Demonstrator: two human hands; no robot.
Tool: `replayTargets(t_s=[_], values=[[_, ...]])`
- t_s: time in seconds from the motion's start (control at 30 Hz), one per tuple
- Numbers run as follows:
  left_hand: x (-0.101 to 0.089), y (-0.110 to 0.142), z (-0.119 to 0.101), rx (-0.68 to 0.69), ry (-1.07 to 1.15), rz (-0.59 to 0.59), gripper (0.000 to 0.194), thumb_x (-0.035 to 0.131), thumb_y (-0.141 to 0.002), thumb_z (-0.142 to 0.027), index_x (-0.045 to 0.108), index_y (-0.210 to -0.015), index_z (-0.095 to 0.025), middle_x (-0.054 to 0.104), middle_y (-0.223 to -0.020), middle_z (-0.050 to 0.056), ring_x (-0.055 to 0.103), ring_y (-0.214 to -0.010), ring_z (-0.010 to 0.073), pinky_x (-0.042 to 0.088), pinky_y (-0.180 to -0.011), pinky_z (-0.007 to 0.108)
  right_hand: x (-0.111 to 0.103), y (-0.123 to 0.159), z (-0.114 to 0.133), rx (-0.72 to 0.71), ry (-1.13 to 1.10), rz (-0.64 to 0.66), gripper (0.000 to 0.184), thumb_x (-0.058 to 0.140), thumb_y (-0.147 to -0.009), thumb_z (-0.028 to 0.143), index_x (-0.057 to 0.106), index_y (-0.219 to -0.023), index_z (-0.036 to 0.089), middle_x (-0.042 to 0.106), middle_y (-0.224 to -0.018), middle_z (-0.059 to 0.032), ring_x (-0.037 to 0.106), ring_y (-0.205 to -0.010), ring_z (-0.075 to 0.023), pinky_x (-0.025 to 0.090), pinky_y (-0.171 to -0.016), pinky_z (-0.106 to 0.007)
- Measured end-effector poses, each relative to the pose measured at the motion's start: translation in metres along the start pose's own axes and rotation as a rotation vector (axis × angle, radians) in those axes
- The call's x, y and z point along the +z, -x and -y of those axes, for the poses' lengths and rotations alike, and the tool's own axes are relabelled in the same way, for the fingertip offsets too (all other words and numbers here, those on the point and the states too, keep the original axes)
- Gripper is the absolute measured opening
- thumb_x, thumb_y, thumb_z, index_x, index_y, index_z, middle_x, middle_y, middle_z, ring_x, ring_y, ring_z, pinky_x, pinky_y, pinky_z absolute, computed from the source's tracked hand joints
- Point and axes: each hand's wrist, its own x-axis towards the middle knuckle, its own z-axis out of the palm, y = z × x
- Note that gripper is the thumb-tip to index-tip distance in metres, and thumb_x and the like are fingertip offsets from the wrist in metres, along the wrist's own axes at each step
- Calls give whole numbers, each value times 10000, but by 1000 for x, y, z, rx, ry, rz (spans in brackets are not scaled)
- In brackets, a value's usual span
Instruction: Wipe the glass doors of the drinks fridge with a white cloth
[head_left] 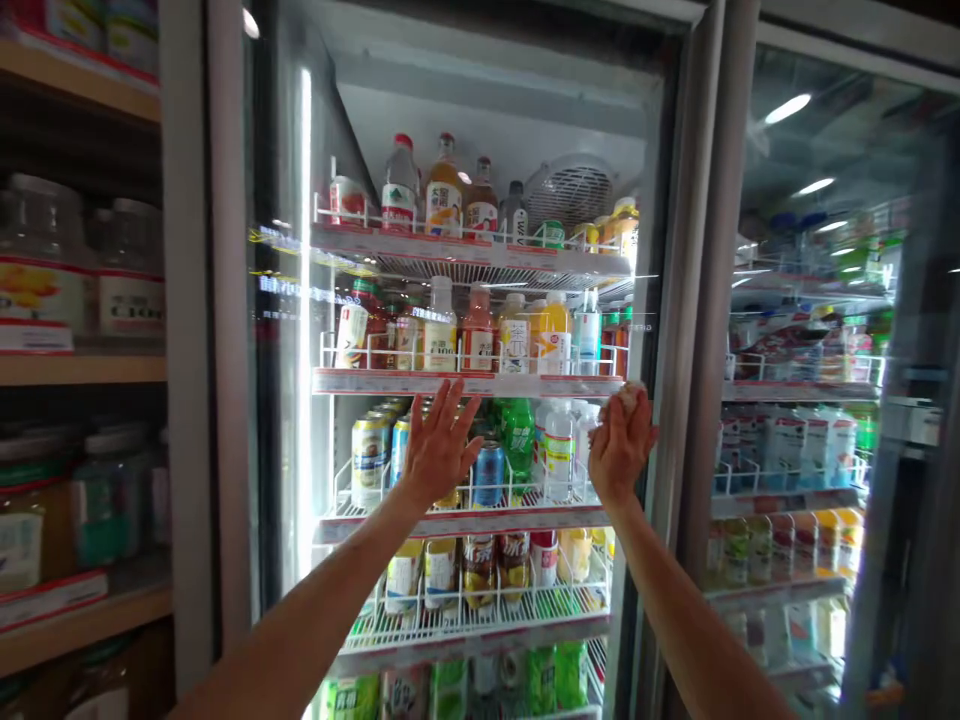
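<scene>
At the glass door (pixel 296 287), the right hand (pixel 621 450) (arm (pixel 686 610) outstretched) clutches cloth (pixel 630 398).

You can read "C100" on the label of the jar (pixel 131 300) at 10 o'clock, and again on the red-orange bottle (pixel 478 340) at the centre of your view. Just at that bottle's 3 o'clock side, a pale-labelled bottle (pixel 514 340) shows "茶". Toward 12 o'clock, the orange bottle (pixel 444 195) bears "大窑". At 6 o'clock, two brown cans (pixel 478 570) carry a large "冰". The bright sign lettering you see across the glass door (pixel 517 280) at 10 o'clock is too blurred to read, and the print on the red-edged shelf strips (pixel 480 383) is too small.
</scene>
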Motion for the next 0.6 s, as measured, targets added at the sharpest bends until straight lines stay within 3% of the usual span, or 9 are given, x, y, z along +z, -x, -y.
replayTargets(t_s=[0.03,0.13,0.2,0.37,0.43,0.53,0.6], values=[[0,5,2,-4,0,3,555,450,-858,-339,287,-1368,-194,258,-1455,141,150,-1370,252,105,-1098,510,0,6,4,-15,-16,12,486,393,-865,203,370,-1350,216,198,-1488,-125,190,-1363,-293,215,-1038,-576],[0,18,3,-1,1,28,555,455,-855,-347,297,-1364,-192,271,-1450,143,151,-1369,254,108,-1098,509,-1,25,28,-270,-97,156,480,419,-862,207,382,-1339,245,206,-1492,-83,172,-1372,-257,191,-1078,-520],[-1,25,4,7,-1,43,549,460,-853,-353,313,-1356,-189,297,-1439,146,152,-1368,254,103,-1098,506,-2,32,38,-365,-106,214,465,433,-859,210,407,-1320,266,210,-1493,-58,191,-1369,-240,168,-1094,-498],[-11,44,19,0,-13,21,562,474,-850,-337,302,-1364,-192,335,-1418,151,156,-1368,243,103,-1098,500,1,36,35,-95,-12,58,463,408,-862,186,406,-1324,217,156,-1502,-94,166,-1374,-259,165,-1078,-525],[-15,53,27,-16,-17,22,585,477,-849,-336,270,-1380,-203,315,-1430,142,157,-1368,241,101,-1100,497,2,47,45,-164,-53,93,476,416,-859,189,394,-1332,231,144,-1506,-77,157,-1376,-262,169,-1081,-520],[-20,68,40,-39,-27,44,617,474,-850,-339,221,-1399,-217,272,-1449,131,170,-1365,249,97,-1102,501,4,58,70,-423,-157,227,491,441,-852,207,384,-1333,284,149,-1508,-25,195,-1368,-247,164,-1097,-496],[-24,77,49,-57,-42,41,637,475,-850,-339,187,-1408,-228,250,-1459,122,173,-1364,250,93,-1102,503,6,51,84,-453,-170,235,506,459,-845,210,376,-1336,299,165,-1506,-14,217,-1361,-243,154,-1100,-497]])
